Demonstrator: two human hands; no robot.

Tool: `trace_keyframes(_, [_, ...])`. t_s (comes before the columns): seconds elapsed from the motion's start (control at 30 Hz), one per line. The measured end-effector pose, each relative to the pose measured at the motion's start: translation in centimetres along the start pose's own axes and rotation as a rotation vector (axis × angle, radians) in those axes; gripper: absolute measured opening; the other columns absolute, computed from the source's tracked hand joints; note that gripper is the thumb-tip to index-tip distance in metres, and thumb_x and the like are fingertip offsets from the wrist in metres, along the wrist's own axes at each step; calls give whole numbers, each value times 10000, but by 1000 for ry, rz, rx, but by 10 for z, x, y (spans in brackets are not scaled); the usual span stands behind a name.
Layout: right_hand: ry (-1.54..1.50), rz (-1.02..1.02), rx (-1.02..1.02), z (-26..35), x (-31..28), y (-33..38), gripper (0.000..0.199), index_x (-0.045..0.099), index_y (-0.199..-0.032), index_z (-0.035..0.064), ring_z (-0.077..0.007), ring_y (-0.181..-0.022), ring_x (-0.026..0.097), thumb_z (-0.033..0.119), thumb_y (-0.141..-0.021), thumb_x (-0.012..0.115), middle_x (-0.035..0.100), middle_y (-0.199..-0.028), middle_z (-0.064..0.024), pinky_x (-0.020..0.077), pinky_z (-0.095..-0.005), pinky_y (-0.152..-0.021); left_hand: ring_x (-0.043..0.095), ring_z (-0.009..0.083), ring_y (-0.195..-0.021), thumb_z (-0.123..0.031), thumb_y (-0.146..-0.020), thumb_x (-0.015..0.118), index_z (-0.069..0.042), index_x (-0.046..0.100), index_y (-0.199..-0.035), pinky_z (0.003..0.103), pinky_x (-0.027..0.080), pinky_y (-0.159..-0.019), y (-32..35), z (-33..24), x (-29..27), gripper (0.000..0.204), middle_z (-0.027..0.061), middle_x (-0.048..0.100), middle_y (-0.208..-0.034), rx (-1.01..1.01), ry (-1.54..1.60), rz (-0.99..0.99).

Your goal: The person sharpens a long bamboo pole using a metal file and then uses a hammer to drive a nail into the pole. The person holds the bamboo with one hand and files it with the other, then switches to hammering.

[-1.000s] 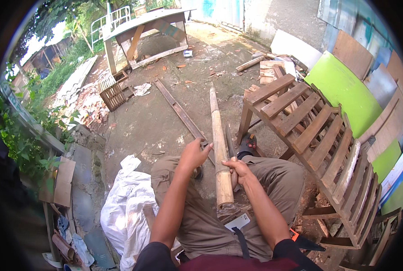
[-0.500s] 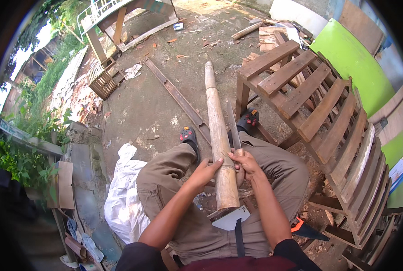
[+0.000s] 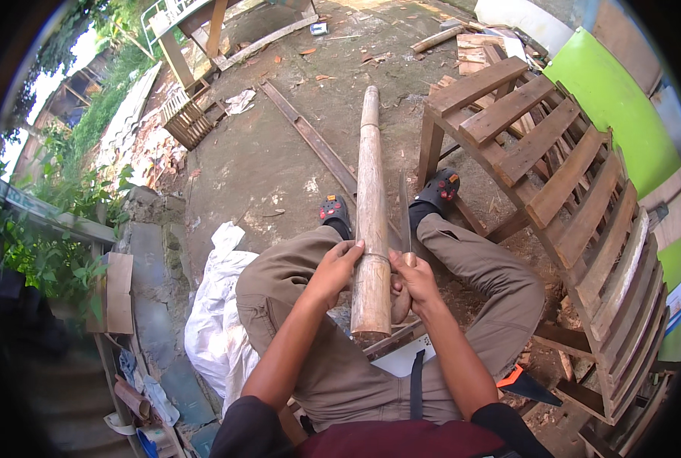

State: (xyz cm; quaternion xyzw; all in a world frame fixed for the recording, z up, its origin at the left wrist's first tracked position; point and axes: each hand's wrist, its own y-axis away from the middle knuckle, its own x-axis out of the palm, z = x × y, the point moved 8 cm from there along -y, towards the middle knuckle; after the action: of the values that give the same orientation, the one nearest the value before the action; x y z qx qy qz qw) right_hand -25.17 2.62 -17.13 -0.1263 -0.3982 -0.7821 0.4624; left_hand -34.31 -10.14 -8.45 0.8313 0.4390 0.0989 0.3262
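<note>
We see a long pole (image 3: 372, 214) of pale, dry bamboo, smooth and matt. The knife blade (image 3: 405, 221) beside it is thin grey metal. The pallet (image 3: 554, 160) is rough brown wood. The sack (image 3: 211, 328) is white woven plastic. The ground (image 3: 264, 160) is dusty, rough concrete.

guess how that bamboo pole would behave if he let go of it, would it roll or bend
The bamboo pole looks thick and straight, so probably stiff rather than bendy. Being round, it would likely roll off the knees once the left hand lets go. It is probably hollow, so fairly light for its length. The right hand holds a blade beside it.
</note>
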Motion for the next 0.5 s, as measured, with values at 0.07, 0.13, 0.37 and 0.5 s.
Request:
trace_keyframes(0.07, [-53,18,-47,9,23,9,542,561,-1207,-47,-81,-539,519,282,-862,819,593,-754,-20,415,-254,-473,612,200,-1039,-474,-1034,485,3,555,-1320,366,492,-931,-4,3,-11,561,103,639,-1179,-11,192,107])
trace_keyframes(0.13, [-85,9,-122,22,43,9,599,530,-1254,-70,-81,-529,515,266,-856,825,590,-748,-24,412,-253,-466,622,234,-1159,-492,-1044,443,10,518,-1360,395,502,-973,1,-10,-20,598,136,628,-1263,79,314,152])
trace_keyframes(0.37, [282,24,-264,58,88,-4,400,589,-1161,-23,-71,-549,525,305,-962,704,599,-736,-15,424,-251,-517,586,366,-1233,-207,-971,563,19,380,-1451,577,477,-1044,55,-35,-25,562,225,545,-1357,86,843,328])
trace_keyframes(0.5, [872,-39,-726,86,81,40,335,592,-1135,-7,-99,-615,607,253,-951,694,649,-715,-78,475,-286,-569,551,438,-1266,-153,-908,582,42,371,-1447,672,438,-1048,47,-30,-32,611,263,536,-1357,161,860,377])
